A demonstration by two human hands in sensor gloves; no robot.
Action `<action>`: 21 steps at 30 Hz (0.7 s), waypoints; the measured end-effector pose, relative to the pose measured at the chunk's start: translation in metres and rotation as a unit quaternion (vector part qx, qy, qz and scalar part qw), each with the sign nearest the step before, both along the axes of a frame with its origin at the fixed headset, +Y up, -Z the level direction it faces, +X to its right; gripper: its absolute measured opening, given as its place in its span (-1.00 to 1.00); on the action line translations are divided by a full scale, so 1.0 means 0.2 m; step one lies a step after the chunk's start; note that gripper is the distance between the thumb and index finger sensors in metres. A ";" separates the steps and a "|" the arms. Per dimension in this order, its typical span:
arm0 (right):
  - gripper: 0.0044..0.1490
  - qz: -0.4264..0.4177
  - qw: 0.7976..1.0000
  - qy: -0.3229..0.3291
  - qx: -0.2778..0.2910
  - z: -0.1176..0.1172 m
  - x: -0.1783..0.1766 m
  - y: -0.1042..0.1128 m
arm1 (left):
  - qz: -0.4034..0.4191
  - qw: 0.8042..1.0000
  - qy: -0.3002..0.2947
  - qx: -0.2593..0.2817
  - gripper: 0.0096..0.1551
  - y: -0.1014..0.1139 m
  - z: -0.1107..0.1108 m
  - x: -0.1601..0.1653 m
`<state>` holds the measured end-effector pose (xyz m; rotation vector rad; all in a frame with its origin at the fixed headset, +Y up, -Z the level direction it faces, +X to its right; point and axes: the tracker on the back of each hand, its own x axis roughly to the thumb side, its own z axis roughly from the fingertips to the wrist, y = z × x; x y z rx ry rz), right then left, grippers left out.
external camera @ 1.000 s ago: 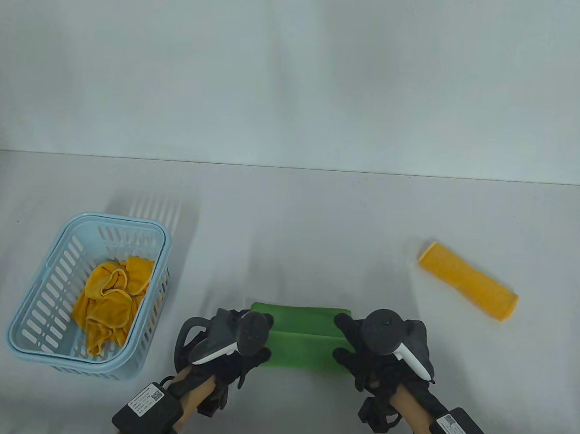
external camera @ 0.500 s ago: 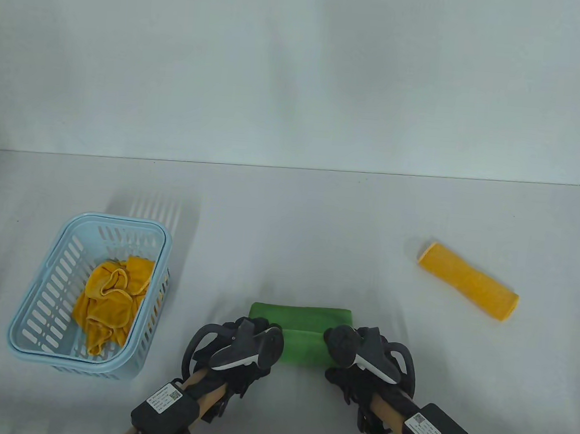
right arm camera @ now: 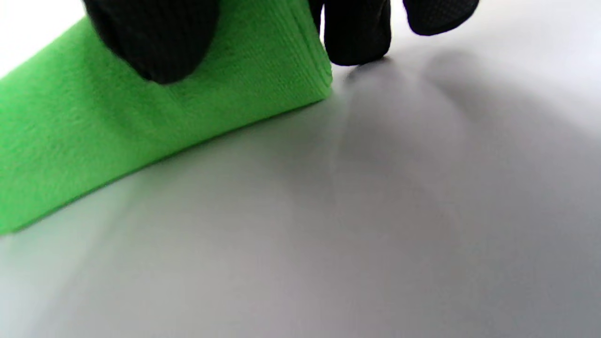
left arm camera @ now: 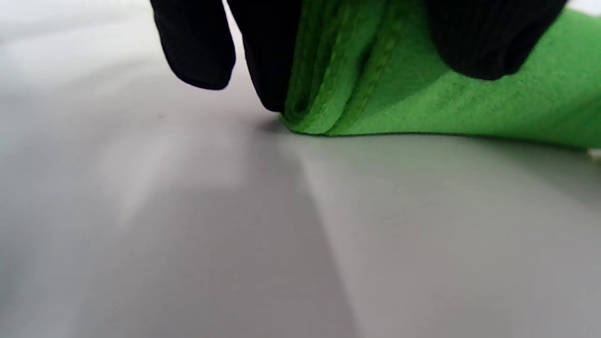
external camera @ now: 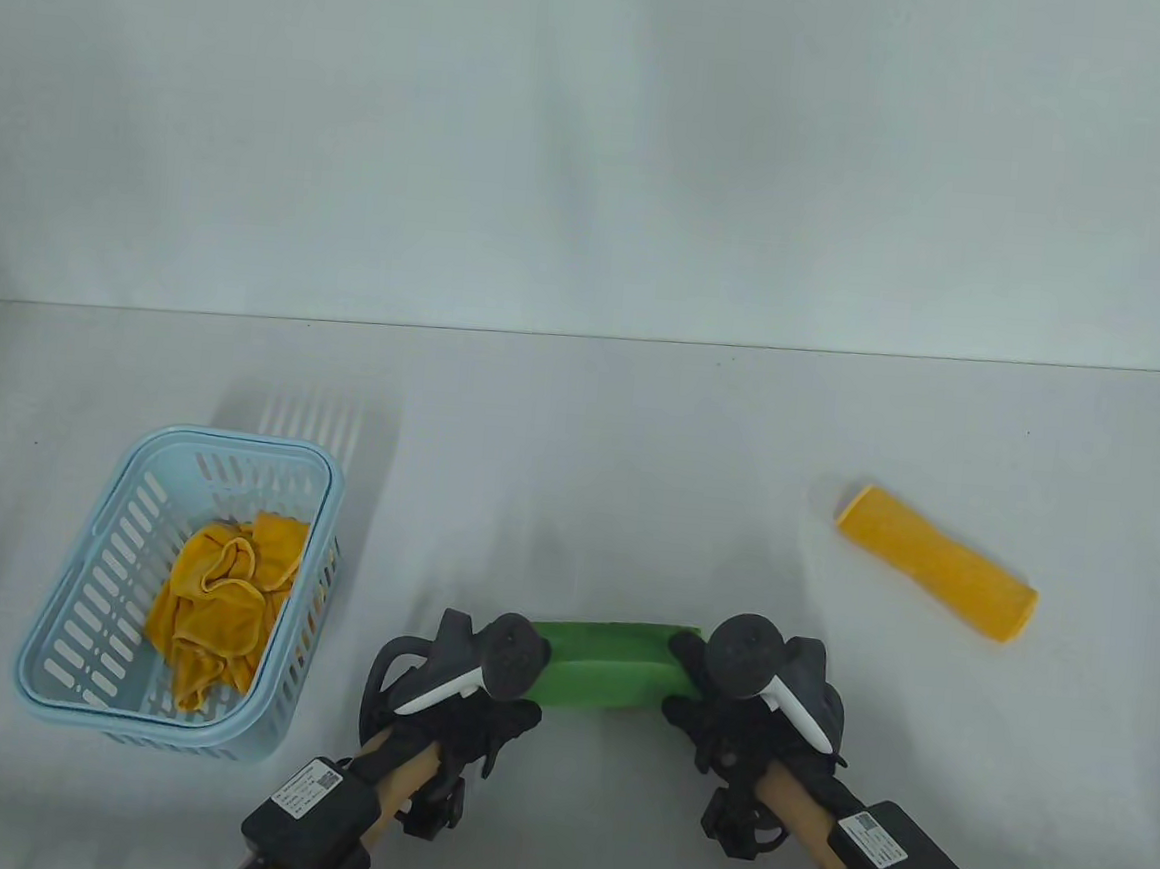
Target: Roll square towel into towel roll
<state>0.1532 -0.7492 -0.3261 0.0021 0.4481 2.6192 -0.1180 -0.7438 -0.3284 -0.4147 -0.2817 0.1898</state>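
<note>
Tabletop (external camera: 580,435): white, against a white wall.
Green towel (external camera: 602,662): partly rolled, lying crosswise near the front edge, between both hands.
Left hand (external camera: 480,682): fingers (left arm camera: 267,56) curled round the towel's left end.
Right hand (external camera: 735,693): fingers (right arm camera: 155,42) gripping the right end.
Basket (external camera: 71,655): front left, crumpled yellow cloth (external camera: 220,607) inside.
Yellow roll (external camera: 936,563): toward the right edge, well apart.

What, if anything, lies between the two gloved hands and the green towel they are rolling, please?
Nothing visible does. The left hand and right hand are already on the ends of the green cloth towel, fingers on the fabric. The light blue plastic basket and the rolled orange towel lie well off to the sides.
</note>
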 end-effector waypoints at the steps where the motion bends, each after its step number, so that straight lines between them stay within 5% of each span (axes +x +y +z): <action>1: -0.07 -0.007 1.000 -0.005 -0.002 0.00 0.01 0.00 | 0.013 1.000 0.008 -0.008 -0.12 0.00 -0.01 -0.01; 11: -0.07 -0.012 0.999 -0.034 -0.040 0.00 0.04 0.02 | 0.059 0.996 0.054 -0.046 -0.15 0.01 -0.03 -0.08; 16: -0.07 -0.020 0.994 -0.042 -0.103 0.01 0.06 0.00 | 0.054 0.994 0.064 -0.073 -0.15 -0.01 -0.03 -0.09; 21: -0.05 0.020 0.996 -0.072 -0.052 0.00 0.08 0.00 | 0.012 0.995 0.094 -0.017 -0.13 0.00 -0.03 -0.11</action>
